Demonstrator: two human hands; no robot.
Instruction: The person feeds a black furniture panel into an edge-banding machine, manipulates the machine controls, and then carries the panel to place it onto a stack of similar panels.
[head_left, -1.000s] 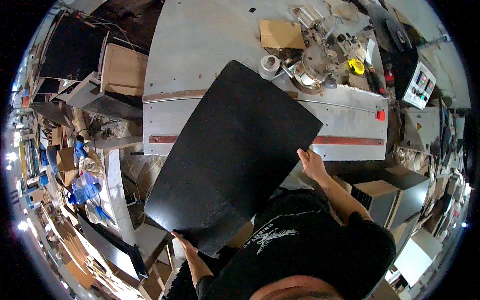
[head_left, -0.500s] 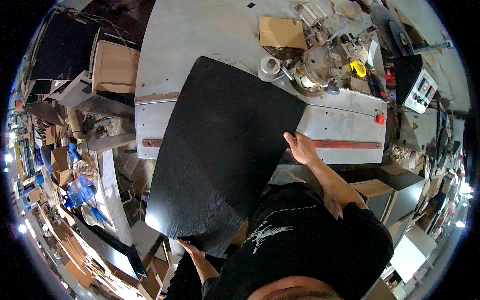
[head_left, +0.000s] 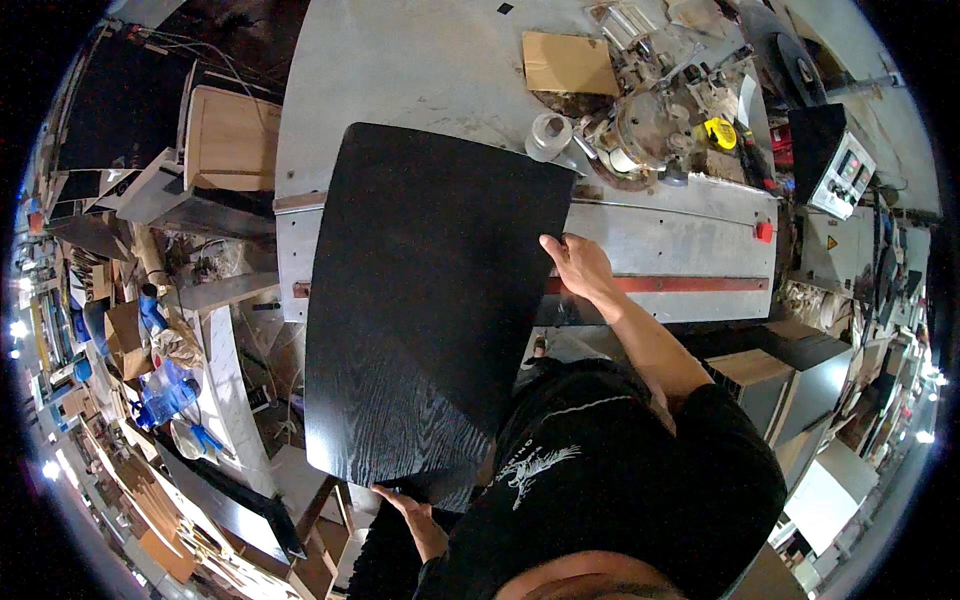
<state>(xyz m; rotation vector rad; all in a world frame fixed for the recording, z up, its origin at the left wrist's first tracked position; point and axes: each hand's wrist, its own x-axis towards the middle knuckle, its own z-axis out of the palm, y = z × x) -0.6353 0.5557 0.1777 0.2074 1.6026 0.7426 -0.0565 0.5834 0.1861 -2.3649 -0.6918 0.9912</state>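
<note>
A large black wood-grain panel [head_left: 430, 290] with rounded corners is held in front of me, its far part over the grey machine table [head_left: 400, 60]. My right hand [head_left: 582, 266] grips its right edge, thumb on the top face and fingers going beneath. At the panel's near edge, my left hand [head_left: 412, 515] is closed on it, with part of the fingers hidden underneath. The panel's far right corner lies close to a white round container [head_left: 549, 136] by the machine's spindle assembly [head_left: 642, 127].
A cardboard piece [head_left: 570, 63], a yellow tape measure [head_left: 719, 132] and a red block [head_left: 764, 232] lie on the machine table. A control box [head_left: 842, 177] stands at the right. Stacked panels [head_left: 232, 137] and a blue-tinted bottle [head_left: 168, 393] are at the left.
The panel has turned counter-clockwise, so its sides run more nearly straight away from me. Its far end has shifted left; my right hand moved left and slightly away, my left hand slightly right.
</note>
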